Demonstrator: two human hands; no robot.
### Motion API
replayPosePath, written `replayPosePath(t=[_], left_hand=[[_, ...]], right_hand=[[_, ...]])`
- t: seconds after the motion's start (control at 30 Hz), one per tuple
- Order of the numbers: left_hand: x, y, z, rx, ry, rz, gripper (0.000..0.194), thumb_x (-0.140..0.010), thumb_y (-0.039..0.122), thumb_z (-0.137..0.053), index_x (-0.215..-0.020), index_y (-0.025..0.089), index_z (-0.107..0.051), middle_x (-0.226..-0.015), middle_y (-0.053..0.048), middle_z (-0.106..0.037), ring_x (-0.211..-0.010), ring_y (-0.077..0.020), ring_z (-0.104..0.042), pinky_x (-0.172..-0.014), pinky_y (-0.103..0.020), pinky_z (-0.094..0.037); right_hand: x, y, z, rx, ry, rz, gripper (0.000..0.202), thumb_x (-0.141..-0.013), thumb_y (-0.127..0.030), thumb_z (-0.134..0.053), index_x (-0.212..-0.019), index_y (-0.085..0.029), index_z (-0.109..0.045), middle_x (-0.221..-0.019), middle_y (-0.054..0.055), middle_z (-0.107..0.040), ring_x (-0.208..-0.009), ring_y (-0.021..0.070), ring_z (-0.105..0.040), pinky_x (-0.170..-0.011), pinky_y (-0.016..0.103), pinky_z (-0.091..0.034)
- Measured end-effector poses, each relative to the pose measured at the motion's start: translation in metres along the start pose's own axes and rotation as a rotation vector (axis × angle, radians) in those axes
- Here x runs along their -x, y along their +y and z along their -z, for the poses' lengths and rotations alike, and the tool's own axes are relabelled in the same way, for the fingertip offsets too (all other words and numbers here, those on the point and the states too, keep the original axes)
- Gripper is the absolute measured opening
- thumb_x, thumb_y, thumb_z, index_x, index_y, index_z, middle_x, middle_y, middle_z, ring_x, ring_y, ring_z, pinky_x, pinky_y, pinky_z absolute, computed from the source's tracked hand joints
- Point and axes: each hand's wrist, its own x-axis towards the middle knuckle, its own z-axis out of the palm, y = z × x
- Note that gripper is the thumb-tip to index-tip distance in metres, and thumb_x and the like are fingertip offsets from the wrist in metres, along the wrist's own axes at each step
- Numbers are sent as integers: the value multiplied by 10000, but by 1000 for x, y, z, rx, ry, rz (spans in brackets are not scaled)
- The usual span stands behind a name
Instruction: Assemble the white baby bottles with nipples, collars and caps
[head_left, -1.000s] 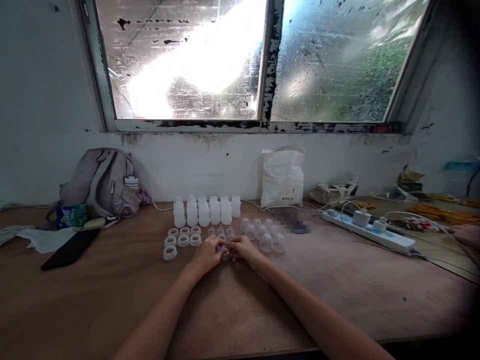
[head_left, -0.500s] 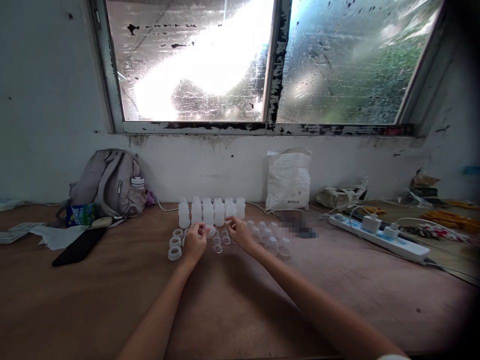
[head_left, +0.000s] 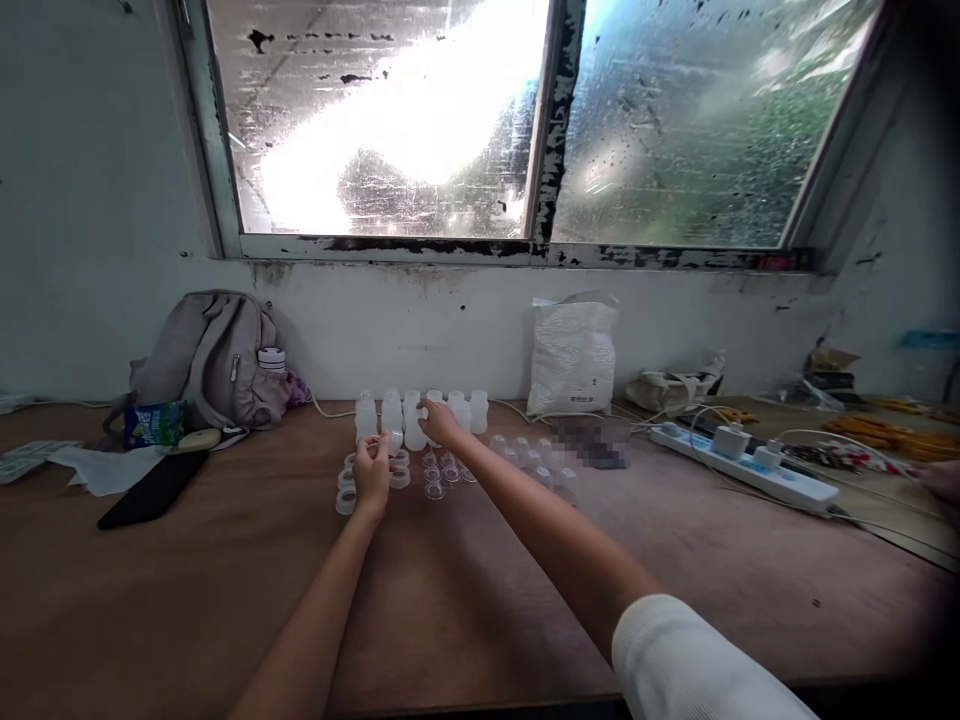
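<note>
My left hand (head_left: 373,475) is closed, pinching a small translucent plastic piece (head_left: 394,440) at its fingertips, in front of the bottles. My right hand (head_left: 441,420) reaches to the row of bottles, its bent fingers at the upper part of a frosted plastic bottle (head_left: 433,396), which the hand mostly hides. Just left of those fingers stands another frosted bottle (head_left: 413,425). Two bottles at the left of the row carry nipple-like tops. Translucent rings (head_left: 346,500) lie around my left hand. Small clear round pieces (head_left: 434,490) lie below my right wrist.
Clear domed caps (head_left: 541,475) stand right of my right forearm. Against the wall are a grey backpack (head_left: 217,350) and a white plastic bag (head_left: 572,355). A black phone-like slab (head_left: 154,492) lies left. A power strip (head_left: 750,470) with cables lies right.
My right hand has moved up and left from the small clear pieces to the bottles. My left hand has shifted slightly left, with the plastic piece now held up before the bottles.
</note>
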Motion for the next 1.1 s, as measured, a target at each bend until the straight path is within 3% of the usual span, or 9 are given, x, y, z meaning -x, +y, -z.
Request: replayPosePath(t=[0.17,0.33,0.47,0.57,0.7,0.83,0.93,1.0,1.1], left_hand=[[1,1,-1,75,-16,39,279,-670,437,-558,-778,184,-511,-728,-30,-578,-597,-155,-584,-429,-220,-424],[1,-1,-1,88,-21,30,254,-691,407,-535,-804,182,-501,-770,-35,-567,-591,-138,-573,-415,-200,-415],[1,-4,-2,93,-29,13,236,-702,394,-519,-825,194,-521,-819,-22,-553,-567,-109,-557,-443,-199,-426],[3,-3,-3,87,-40,4,249,-725,385,-490,-863,188,-556,-840,-24,-560,-575,-98,-545,-492,-208,-439],[9,0,-9,59,-97,-26,273,-728,385,-509,-873,167,-587,-813,-34,-583,-624,-115,-544,-541,-214,-439],[19,9,-17,22,-176,-83,297,-717,400,-551,-881,157,-601,-782,-39,-608,-655,-134,-550,-592,-232,-437],[28,22,-19,29,-238,-181,286,-755,396,-519,-890,160,-607,-832,-45,-619,-734,-146,-558,-659,-239,-432],[36,32,-19,71,-313,-258,267,-774,375,-506,-907,165,-605,-875,-45,-618,-787,-148,-557,-698,-235,-423],[46,41,-17,109,-467,-293,245,-777,352,-514,-911,171,-611,-867,-41,-623,-772,-145,-559,-685,-229,-419]], right_hand=[[11,-4,6,32,18,43,163,-755,-146,-503,-899,-139,-581,-870,105,-570,-790,190,-531,-686,273,-369],[27,-11,38,38,87,82,136,-772,-211,-513,-883,-168,-580,-821,56,-550,-731,148,-510,-668,246,-365],[59,-16,67,-46,210,100,150,-752,-286,-556,-849,-180,-598,-896,53,-519,-668,114,-506,-653,240,-385],[91,-16,75,-196,259,112,103,-727,-270,-581,-771,-177,-597,-879,47,-545,-725,128,-527,-643,224,-401],[123,-13,62,-340,228,93,136,-744,-317,-554,-746,-183,-576,-754,25,-590,-654,128,-523,-612,230,-413],[136,-11,41,-415,259,147,184,-751,-339,-536,-864,-197,-565,-896,44,-603,-741,148,-543,-643,254,-428],[141,-11,29,-498,243,97,391,-704,-354,-586,-1045,-195,-482,-934,56,-590,-758,156,-551,-658,271,-435],[144,-10,22,-551,172,57,510,-667,-363,-618,-1106,-185,-429,-891,46,-588,-724,153,-548,-649,275,-430],[148,-6,9,-573,13,70,508,-619,-353,-655,-1055,-165,-474,-838,29,-587,-728,161,-532,-653,278,-415]])
